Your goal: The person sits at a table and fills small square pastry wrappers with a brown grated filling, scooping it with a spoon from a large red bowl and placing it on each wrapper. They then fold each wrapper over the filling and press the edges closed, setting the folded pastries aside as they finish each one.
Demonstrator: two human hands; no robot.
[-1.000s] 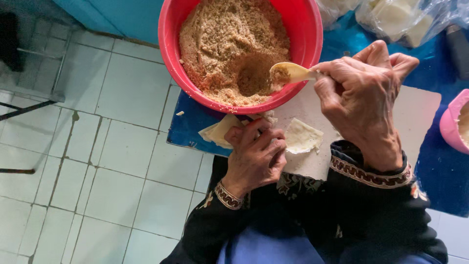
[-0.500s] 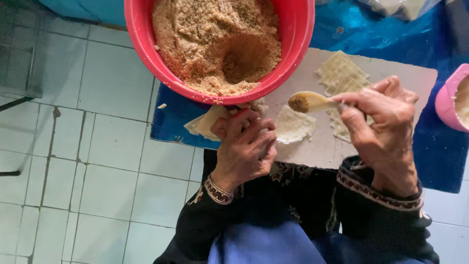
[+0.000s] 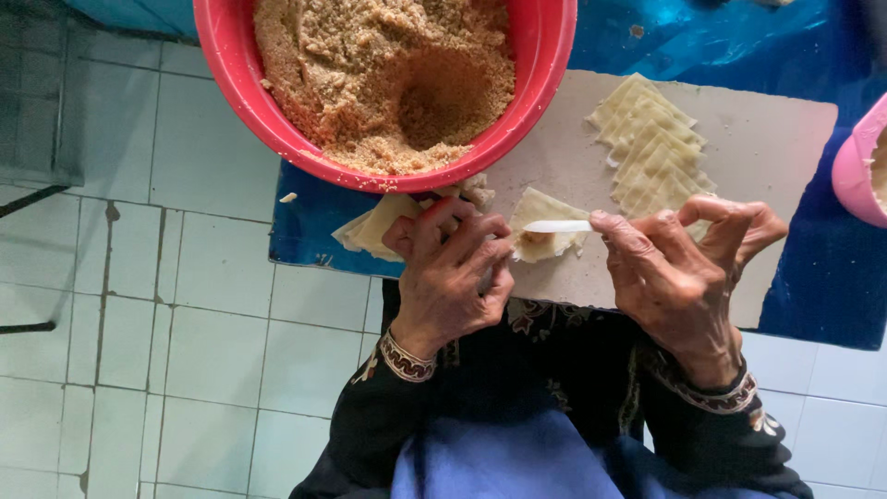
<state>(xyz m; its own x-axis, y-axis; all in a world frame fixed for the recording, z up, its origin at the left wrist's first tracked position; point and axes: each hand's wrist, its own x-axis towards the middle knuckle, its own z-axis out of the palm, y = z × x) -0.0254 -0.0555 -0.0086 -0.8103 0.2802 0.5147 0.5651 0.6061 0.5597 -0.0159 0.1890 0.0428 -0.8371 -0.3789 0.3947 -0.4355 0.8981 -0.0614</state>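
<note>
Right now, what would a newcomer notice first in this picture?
A big red bowl of brown crumbly filling fills the top. Below it, the right hand holds a pale spoon over a dough square on the board, beside the left hand.

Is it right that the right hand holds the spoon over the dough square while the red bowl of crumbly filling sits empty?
Not quite. The head view shows the red bowl well filled with crumbly filling. The rest stands: the right hand holds the spoon over the dough square.
</note>
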